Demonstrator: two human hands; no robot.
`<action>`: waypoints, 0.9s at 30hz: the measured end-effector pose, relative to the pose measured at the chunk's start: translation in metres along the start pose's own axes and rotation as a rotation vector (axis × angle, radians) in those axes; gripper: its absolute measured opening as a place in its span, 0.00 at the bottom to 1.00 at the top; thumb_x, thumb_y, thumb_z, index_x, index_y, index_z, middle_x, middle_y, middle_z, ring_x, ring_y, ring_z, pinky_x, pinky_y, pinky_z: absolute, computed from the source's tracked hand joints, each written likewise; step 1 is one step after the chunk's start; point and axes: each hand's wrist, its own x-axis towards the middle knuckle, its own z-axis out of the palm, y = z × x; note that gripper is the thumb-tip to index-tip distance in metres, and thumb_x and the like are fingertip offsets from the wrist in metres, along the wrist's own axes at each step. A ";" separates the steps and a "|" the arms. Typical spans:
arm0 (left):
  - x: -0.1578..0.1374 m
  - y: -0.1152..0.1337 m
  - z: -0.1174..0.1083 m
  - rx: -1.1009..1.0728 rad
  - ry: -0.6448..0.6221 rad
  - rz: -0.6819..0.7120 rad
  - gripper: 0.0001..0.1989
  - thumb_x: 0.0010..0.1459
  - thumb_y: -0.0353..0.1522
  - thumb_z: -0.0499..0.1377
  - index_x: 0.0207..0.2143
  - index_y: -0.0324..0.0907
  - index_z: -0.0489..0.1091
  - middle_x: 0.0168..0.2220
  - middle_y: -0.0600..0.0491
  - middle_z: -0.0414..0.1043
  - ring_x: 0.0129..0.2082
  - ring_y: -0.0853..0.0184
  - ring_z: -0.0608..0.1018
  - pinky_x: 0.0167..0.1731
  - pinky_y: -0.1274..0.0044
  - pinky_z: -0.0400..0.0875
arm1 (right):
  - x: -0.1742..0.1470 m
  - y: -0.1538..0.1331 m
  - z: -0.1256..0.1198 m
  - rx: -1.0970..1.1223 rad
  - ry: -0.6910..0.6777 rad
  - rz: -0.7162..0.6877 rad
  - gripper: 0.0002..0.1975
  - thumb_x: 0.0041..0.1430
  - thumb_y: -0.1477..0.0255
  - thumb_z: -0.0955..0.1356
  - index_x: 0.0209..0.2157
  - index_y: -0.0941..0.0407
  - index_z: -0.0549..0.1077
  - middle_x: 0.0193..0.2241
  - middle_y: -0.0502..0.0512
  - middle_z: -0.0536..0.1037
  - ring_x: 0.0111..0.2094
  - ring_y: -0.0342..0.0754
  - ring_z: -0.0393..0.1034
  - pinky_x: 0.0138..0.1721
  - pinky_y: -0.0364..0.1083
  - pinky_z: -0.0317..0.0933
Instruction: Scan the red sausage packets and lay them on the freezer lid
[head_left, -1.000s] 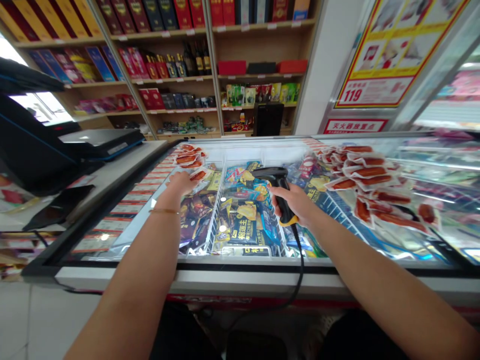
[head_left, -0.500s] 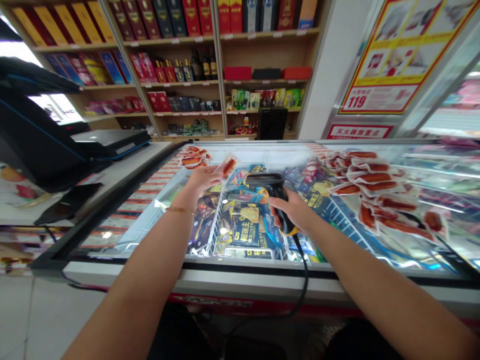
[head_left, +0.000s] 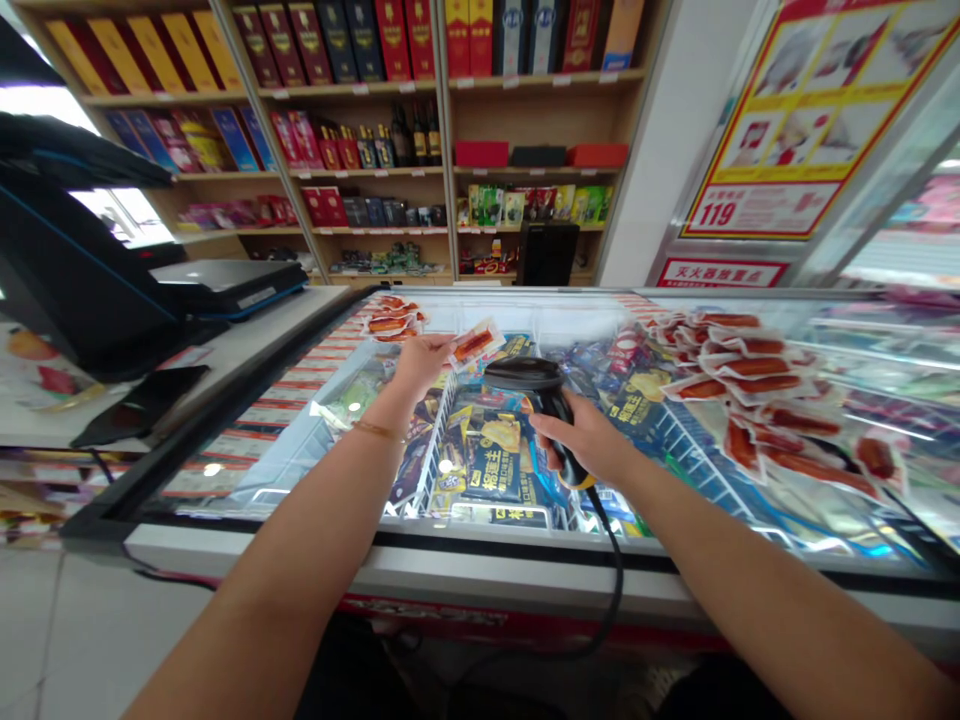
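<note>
Between the fingers of my left hand is the edge of a clear-wrapped sausage pack, held above the glass top of a freezer chest. My right hand is wrapped round the grip of a black and yellow barcode scanner, its head turned toward the pack. From the scanner's base a black cable hangs over the freezer's front edge. A small pile of sausage packs lies on the glass beyond my left hand. A bigger heap of sausage packs spreads out to the right.
Wire baskets of bagged frozen goods show through the glass. At the left, a counter bears a flat scale and a black terminal. Shelves with boxes and bottles stand behind the freezer.
My left hand has shifted slightly right with the sausage pack, which now lies flatter toward the scanner. The scanner is a little farther left and lower, still in my right hand.
</note>
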 end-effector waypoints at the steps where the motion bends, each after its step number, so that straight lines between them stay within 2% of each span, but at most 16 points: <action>1: 0.000 0.001 0.000 0.008 0.001 -0.003 0.10 0.52 0.28 0.61 0.37 0.36 0.79 0.26 0.55 0.77 0.29 0.69 0.78 0.34 0.77 0.75 | 0.000 0.000 0.000 -0.004 -0.001 0.003 0.15 0.55 0.62 0.70 0.38 0.55 0.64 0.19 0.42 0.69 0.14 0.41 0.66 0.18 0.41 0.63; 16: -0.004 0.002 0.002 0.027 -0.018 0.026 0.11 0.50 0.28 0.62 0.37 0.36 0.80 0.24 0.56 0.76 0.27 0.68 0.78 0.34 0.75 0.75 | -0.001 0.003 -0.001 -0.045 -0.029 -0.020 0.13 0.56 0.63 0.68 0.38 0.54 0.64 0.19 0.42 0.69 0.15 0.41 0.66 0.18 0.41 0.63; 23: -0.003 -0.003 0.004 0.003 -0.036 0.026 0.12 0.47 0.30 0.66 0.36 0.36 0.79 0.26 0.54 0.77 0.28 0.67 0.79 0.35 0.73 0.77 | 0.001 0.000 -0.004 -0.011 0.013 0.010 0.14 0.55 0.62 0.69 0.36 0.55 0.64 0.19 0.43 0.69 0.14 0.41 0.65 0.17 0.41 0.63; 27: -0.007 -0.006 0.015 -0.055 -0.039 0.001 0.13 0.46 0.32 0.67 0.35 0.36 0.79 0.28 0.53 0.78 0.28 0.67 0.79 0.35 0.72 0.77 | 0.002 -0.010 -0.012 0.068 0.094 0.067 0.14 0.53 0.63 0.70 0.35 0.55 0.65 0.17 0.43 0.69 0.13 0.41 0.64 0.14 0.40 0.60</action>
